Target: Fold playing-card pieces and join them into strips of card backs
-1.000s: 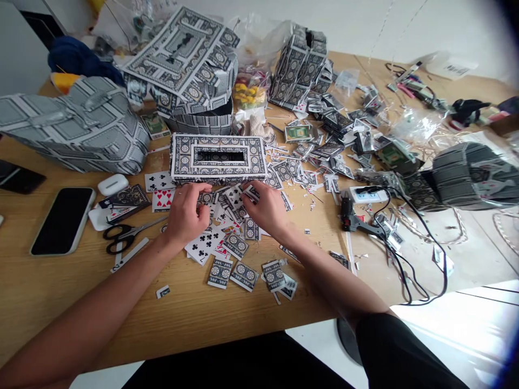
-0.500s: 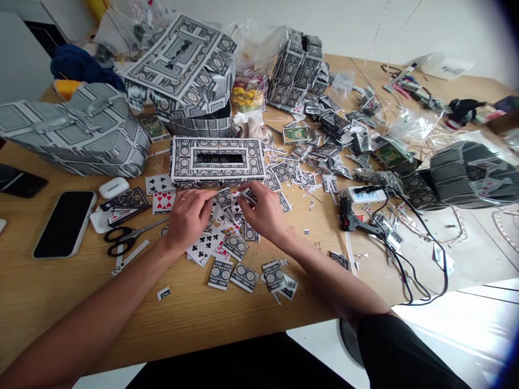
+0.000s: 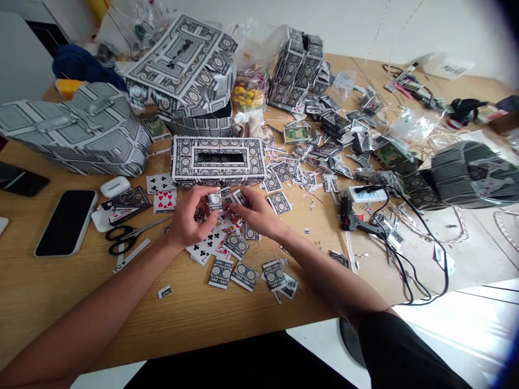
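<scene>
My left hand [image 3: 193,217] pinches a small folded playing card [image 3: 215,200] with a patterned back, raised a little above the pile. Close beside it, my right hand [image 3: 257,213] is closed with a second folded card [image 3: 240,198] at its fingers; its fingertips come near the left hand's card. Below both hands lies a heap of face-up playing cards [image 3: 206,246]. Several folded cards [image 3: 244,276] are spread towards the table's front edge. Just behind my hands stands a tissue-box-shaped box [image 3: 219,174] made of patterned cards, with a long slot in its top.
Scissors [image 3: 126,236], a phone [image 3: 66,223] and a white earbud case [image 3: 115,187] lie to the left. A glue gun [image 3: 357,219] with black cables is on the right. Larger card-built containers [image 3: 178,59] and a card-built basket [image 3: 81,135] stand behind, near scattered card scraps [image 3: 330,127].
My left hand has turned and lifted its card, which now shows upright between the fingers. The right hand has shifted slightly left and down, uncovering a folded card on the table.
</scene>
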A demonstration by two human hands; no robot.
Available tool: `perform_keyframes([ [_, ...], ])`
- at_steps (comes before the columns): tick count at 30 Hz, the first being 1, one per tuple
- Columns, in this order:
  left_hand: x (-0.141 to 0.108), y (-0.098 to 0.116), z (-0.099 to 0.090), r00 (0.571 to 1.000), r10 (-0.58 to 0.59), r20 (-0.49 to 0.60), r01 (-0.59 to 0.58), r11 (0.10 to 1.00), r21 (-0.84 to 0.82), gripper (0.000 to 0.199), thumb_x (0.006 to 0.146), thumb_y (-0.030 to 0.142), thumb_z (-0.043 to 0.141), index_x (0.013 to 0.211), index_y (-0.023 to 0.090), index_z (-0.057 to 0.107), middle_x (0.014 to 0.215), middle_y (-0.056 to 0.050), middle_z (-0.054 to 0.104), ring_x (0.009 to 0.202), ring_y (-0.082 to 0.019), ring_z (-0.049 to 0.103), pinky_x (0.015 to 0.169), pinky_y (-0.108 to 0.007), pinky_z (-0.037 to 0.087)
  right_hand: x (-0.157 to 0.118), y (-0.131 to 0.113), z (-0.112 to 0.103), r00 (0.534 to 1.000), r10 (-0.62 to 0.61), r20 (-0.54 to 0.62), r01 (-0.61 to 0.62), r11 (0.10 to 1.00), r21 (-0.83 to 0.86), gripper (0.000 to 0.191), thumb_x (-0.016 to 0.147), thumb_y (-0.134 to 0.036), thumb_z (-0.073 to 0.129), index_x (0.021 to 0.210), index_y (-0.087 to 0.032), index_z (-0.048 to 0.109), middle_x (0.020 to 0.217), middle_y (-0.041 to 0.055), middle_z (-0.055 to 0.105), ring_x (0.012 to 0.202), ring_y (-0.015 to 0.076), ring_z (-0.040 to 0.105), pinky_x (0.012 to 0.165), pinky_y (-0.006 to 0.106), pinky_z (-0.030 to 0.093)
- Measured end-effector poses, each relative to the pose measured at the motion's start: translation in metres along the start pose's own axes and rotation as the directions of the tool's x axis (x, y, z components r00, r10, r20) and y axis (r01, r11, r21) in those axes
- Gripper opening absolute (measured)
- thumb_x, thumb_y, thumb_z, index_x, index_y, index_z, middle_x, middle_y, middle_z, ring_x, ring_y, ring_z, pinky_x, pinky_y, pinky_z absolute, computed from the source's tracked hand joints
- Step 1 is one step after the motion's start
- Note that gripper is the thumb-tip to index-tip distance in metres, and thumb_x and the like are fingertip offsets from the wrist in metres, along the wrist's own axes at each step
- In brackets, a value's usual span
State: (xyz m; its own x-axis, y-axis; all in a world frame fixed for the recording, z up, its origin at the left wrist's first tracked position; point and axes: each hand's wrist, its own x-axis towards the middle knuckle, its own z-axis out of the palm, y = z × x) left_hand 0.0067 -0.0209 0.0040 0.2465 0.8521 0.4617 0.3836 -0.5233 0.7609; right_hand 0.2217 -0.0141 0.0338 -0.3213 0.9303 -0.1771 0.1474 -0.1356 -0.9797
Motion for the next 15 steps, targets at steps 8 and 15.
perform_keyframes([
  [8,0.007,0.003,0.001,0.983,-0.113,-0.143,0.092,0.985,-0.142,0.044,0.092,0.042,0.075,0.130,0.024,0.060,0.108,-0.007,0.070,0.084,-0.018,0.070,0.070,-0.032,0.061,-0.005,-0.005,-0.005,0.982,-0.183,-0.055,0.136,0.871,-0.473,0.014,0.097,-0.028,0.057,0.107,-0.022,0.064,0.083,0.0035,0.071,0.074,0.0203,0.064,0.070,0.035,0.048],
  [15,0.035,0.009,-0.031,0.938,-0.074,-0.338,-0.020,0.964,-0.267,0.032,0.105,0.054,0.055,0.102,0.024,0.067,0.095,-0.001,0.066,0.064,-0.010,0.060,0.046,-0.028,0.041,-0.013,-0.006,-0.005,0.976,-0.213,-0.039,0.084,0.535,-0.841,0.031,0.098,-0.019,0.047,0.123,-0.018,0.064,0.098,0.0142,0.076,0.069,0.0219,0.059,0.062,0.036,0.036],
])
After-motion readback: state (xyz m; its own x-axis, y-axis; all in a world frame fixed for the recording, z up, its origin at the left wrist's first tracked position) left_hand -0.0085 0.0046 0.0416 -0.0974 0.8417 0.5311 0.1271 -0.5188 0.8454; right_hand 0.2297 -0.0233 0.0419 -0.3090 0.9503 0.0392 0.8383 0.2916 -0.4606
